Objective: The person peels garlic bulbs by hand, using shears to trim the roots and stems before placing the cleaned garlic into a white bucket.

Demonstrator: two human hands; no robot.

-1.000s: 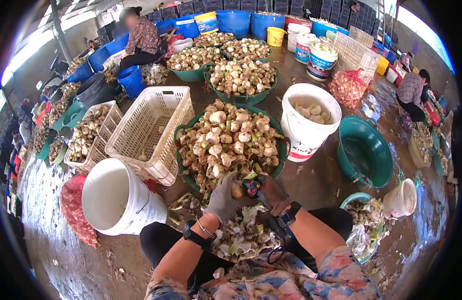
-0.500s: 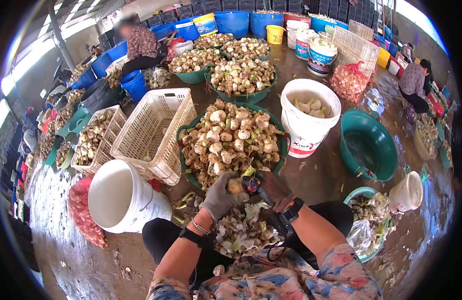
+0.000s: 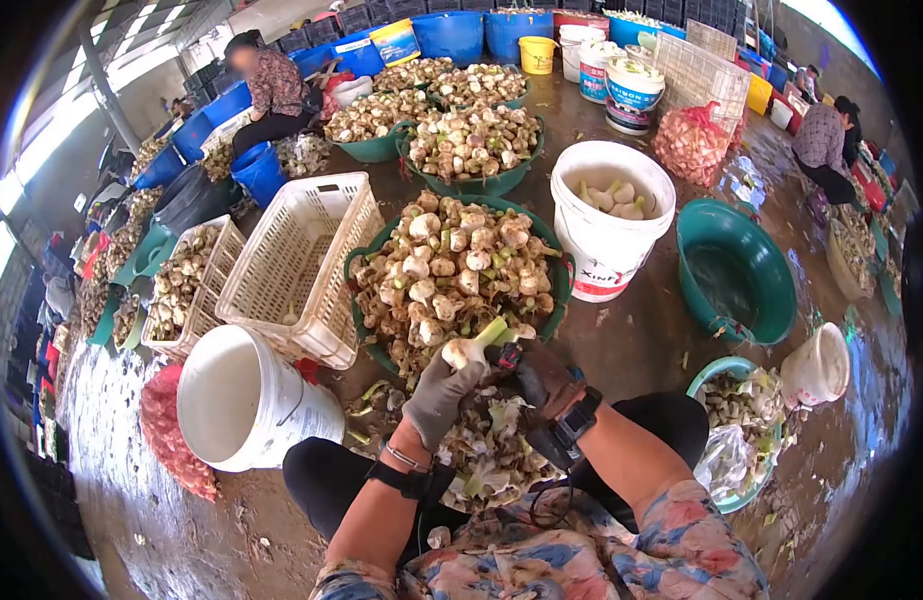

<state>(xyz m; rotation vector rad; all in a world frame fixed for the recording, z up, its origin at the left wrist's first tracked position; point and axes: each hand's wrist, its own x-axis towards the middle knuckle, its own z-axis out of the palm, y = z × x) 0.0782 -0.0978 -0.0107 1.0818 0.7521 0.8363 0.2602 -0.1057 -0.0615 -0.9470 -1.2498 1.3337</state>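
My left hand point(image 3: 441, 398), in a grey glove, is closed round a pale garlic bulb point(image 3: 461, 352) whose green stem point(image 3: 491, 332) points up and right. In a dark, stained glove, my right hand point(image 3: 547, 380) grips a black hand tool point(image 3: 553, 440) with a red part point(image 3: 508, 355) near the bulb's stem. The tool's jaws, if it has any, are too small to make out. Just beyond both hands, a green tub point(image 3: 561, 310) is heaped with untrimmed garlic point(image 3: 461, 260). Cut peelings and leaf scraps point(image 3: 491, 450) lie between my legs below the hands.
White buckets point(image 3: 311, 410) point(image 3: 601, 250) stand left and right; the right one contains peeled bulbs. A cream crate point(image 3: 321, 230), green basin point(image 3: 726, 270) and scrap-filled tub point(image 3: 696, 385) surround me. Further off are more garlic tubs point(image 3: 471, 180), a red net bag point(image 3: 693, 145) and seated people point(image 3: 271, 90) point(image 3: 823, 145).
The left hand has turned and lifted slightly, so a clean pale bulb with its green stem now shows in place of a brownish one. The right hand stays close beside it.
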